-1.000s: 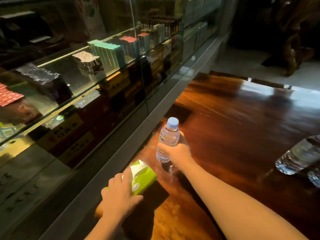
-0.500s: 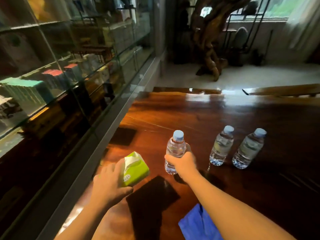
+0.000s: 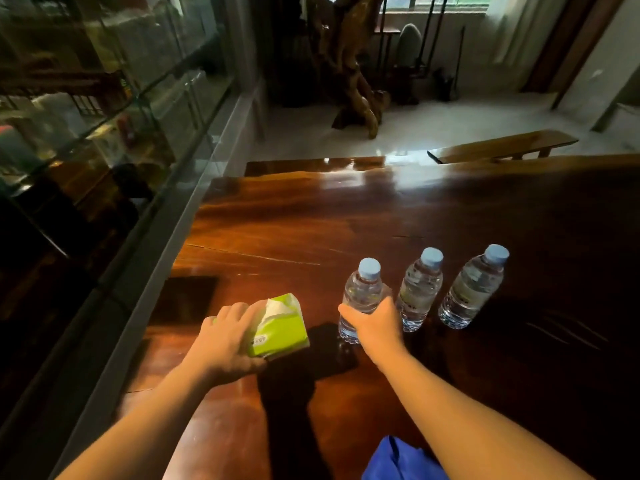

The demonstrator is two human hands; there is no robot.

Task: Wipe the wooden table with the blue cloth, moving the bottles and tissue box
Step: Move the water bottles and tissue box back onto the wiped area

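Gripping a lime-green soft-pack tissue box (image 3: pixel 277 327) from its left side, the left hand (image 3: pixel 221 344) has fingers curled over the top and thumb under; white tissue pokes from the slot. Box sits tilted, lower edge looks lifted off the glossy dark-brown wooden table (image 3: pixel 311 223), cannot tell for sure. Right hand (image 3: pixel 375 329) is closed around the lower body of a clear plastic water bottle with pale-blue cap (image 3: pixel 362 292), upright; base at or just above the tabletop, contact unclear.

At 3 o'clock of the held bottle, just beside it, a second clear capped bottle (image 3: pixel 417 289) stands on the table, nearly touching the right hand's knuckles. Further toward 3 o'clock, a third clear capped bottle (image 3: pixel 472 289) stands near the second, small gap between them. All three form a row, caps leaning toward 1 o'clock in the wide lens.

Crumpled blue cloth (image 3: pixel 391 459) lies on the table at 6 o'clock of the held bottle, at the frame's bottom edge, partly under the right forearm, apart from both hands.

Glass display cabinet (image 3: pixel 104 133) runs along the table's 9 o'clock side. Wooden bench (image 3: pixel 502 147) at 1 o'clock beyond the table; gnarled root sculpture (image 3: pixel 349 71) at 12 o'clock on the pale floor.
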